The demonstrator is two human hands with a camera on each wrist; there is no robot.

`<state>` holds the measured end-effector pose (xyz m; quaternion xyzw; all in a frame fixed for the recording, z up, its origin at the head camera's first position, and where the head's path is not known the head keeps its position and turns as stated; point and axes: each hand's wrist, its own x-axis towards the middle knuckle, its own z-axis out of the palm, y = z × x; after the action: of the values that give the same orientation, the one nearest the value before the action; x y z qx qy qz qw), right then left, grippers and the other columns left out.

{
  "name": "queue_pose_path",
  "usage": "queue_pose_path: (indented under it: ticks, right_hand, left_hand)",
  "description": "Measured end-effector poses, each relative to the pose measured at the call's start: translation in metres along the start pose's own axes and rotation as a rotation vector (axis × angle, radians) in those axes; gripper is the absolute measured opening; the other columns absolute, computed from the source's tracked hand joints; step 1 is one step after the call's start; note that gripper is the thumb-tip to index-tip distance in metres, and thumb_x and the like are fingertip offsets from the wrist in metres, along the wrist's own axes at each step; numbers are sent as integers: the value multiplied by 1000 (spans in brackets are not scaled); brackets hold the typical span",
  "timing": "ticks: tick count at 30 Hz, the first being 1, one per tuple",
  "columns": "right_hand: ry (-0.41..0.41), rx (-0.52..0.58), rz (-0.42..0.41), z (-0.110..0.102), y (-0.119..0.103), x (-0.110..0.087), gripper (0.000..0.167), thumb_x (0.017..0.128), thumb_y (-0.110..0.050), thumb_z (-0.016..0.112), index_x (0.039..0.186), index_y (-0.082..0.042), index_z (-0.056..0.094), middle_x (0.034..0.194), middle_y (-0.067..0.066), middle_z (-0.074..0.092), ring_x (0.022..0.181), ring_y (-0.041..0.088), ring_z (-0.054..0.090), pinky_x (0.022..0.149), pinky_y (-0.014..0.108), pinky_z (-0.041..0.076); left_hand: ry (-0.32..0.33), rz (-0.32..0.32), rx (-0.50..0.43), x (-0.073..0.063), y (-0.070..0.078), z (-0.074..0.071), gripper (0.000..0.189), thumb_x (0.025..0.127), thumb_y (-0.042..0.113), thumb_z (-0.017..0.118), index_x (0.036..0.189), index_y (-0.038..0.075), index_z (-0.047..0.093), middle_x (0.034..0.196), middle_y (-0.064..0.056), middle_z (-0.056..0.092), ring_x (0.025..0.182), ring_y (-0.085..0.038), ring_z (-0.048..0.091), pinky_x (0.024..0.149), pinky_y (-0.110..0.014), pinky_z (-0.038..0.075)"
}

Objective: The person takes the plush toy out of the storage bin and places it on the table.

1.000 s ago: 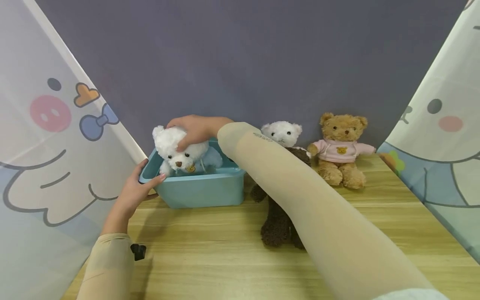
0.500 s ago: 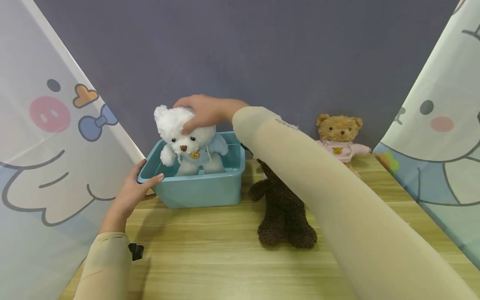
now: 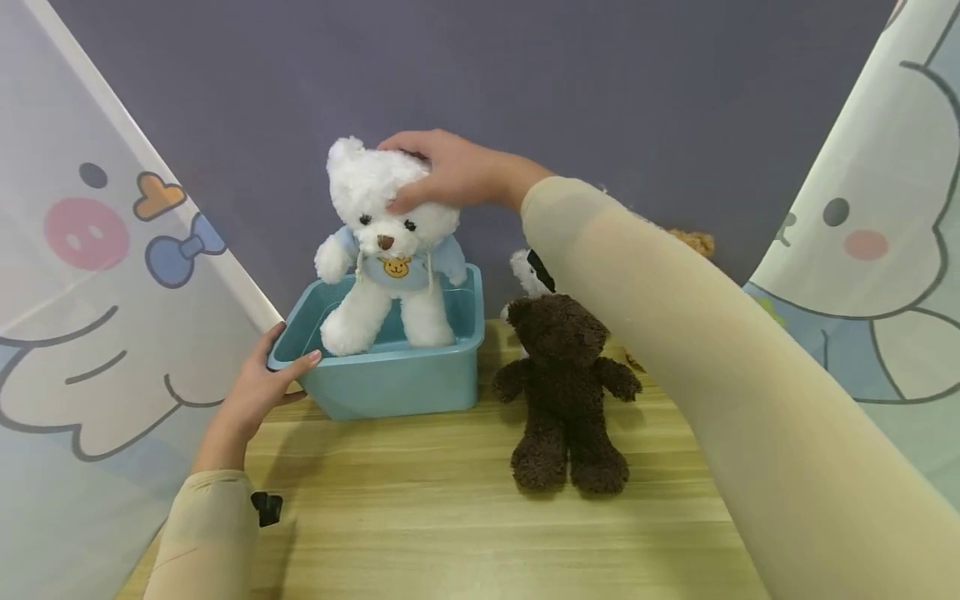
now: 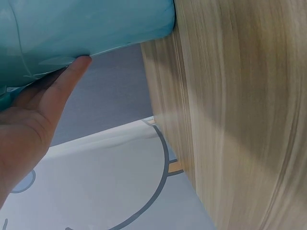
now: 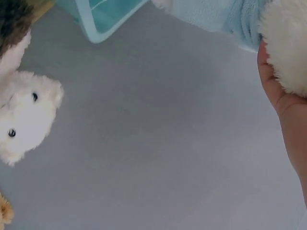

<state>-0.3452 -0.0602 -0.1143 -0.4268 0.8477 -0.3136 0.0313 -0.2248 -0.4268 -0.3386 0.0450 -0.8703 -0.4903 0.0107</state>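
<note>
A white teddy bear [image 3: 378,187] in a light blue hoodie hangs upright over the blue plastic bin [image 3: 397,383], its feet still inside the rim. My right hand [image 3: 465,171] grips the bear's head from above, thumb on the forehead and fingers behind. In the right wrist view, the right hand [image 5: 280,96] cups the white fur of the head [image 5: 290,43]. At the bin's left end my left hand [image 3: 258,383] holds the rim, thumb over the top edge. The left wrist view shows the left hand [image 4: 33,124] against the bin's outer wall [image 4: 96,24].
A dark brown teddy bear [image 3: 566,392] sits right of the bin on the wooden table [image 3: 420,517]. Behind it another white bear [image 5: 29,115] is partly hidden by my right sleeve [image 3: 675,317], as is a tan bear [image 3: 693,242]. A grey backdrop [image 3: 600,92] stands behind.
My right hand has lifted the white bear up from low in the bin, moving slightly right, so its body and legs now show. My left hand keeps its hold on the bin.
</note>
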Motion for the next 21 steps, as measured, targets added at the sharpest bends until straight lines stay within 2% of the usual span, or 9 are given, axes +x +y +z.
queue_pose_path:
  ticks: [5, 9, 13, 17, 21]
  right_hand:
    - [64, 109, 45, -16, 7, -17, 84, 93, -44, 81, 165, -37, 37, 163, -5, 46, 139, 11, 51, 113, 39, 54]
    - [119, 127, 64, -28, 15, -29, 83, 95, -44, 79, 166, -38, 35, 163, -5, 45, 138, 11, 52, 115, 38, 54]
    - [176, 176, 38, -38, 29, -40, 81, 97, -40, 77, 166, -36, 35, 160, -2, 49, 134, 14, 57, 112, 39, 56]
    - [242, 301, -8, -49, 43, -53, 74, 98, -30, 77, 163, -31, 42, 151, 2, 55, 128, 21, 61, 106, 40, 59]
    - [318, 415, -33, -67, 52, -71, 69, 98, -20, 76, 161, -25, 46, 143, 3, 57, 121, 23, 63, 97, 31, 63]
  left_hand:
    - [-2, 7, 6, -2, 0, -3, 108, 105, 49, 66, 171, 27, -16, 176, -31, 2, 156, -57, 28, 101, -55, 63]
    - [5, 13, 15, -1, 0, -5, 108, 105, 49, 66, 171, 26, -15, 176, -31, 4, 156, -57, 29, 99, -54, 65]
    - [9, 12, 11, 0, -2, -5, 107, 105, 49, 66, 172, 25, -14, 175, -32, 6, 155, -56, 30, 100, -55, 64]
    - [7, 11, 1, -1, -6, -6, 107, 105, 47, 65, 172, 24, -15, 175, -32, 6, 155, -55, 30, 99, -54, 64]
    - [11, 16, 9, -3, -9, -7, 106, 106, 46, 65, 172, 24, -14, 175, -33, 8, 155, -55, 31, 98, -53, 65]
